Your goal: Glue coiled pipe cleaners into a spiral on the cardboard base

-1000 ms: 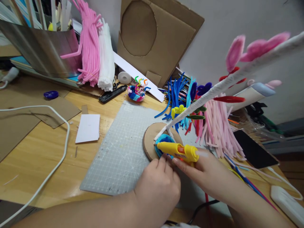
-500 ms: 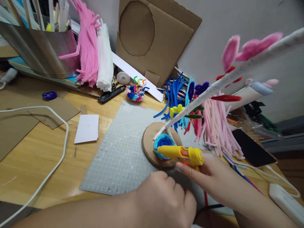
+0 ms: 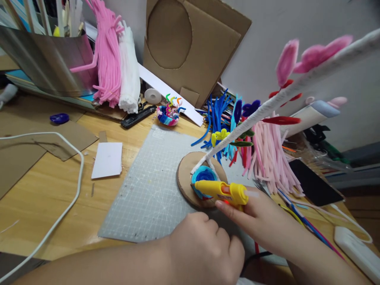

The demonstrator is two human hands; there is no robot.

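My right hand (image 3: 258,213) is wrapped round the handle of a yellow hot glue gun (image 3: 222,191), whose red light glows. A clear glue stick pokes out of its back end. The nozzle points left, at the edge of a blue coiled piece (image 3: 204,173) on a round cardboard base (image 3: 184,179). From this base a white wrapped stem (image 3: 252,118) leans up to the right, carrying pink, red, purple, yellow and green fuzzy petals. Nearer to me, my left hand (image 3: 204,247) is closed in a fist, knuckles up. Anything inside it is hidden.
A grey cutting mat (image 3: 136,198) lies under the base. Blue (image 3: 218,109) and pale pink pipe cleaners (image 3: 267,154) lie behind it, with a black phone (image 3: 316,184) at right. White cards (image 3: 107,160), a white cable (image 3: 80,174) and a metal container (image 3: 50,63) are at left.
The glue gun and my right hand have shifted slightly left along the blue coil's edge. My left fist stays almost where it was. The whole view has shifted a little.
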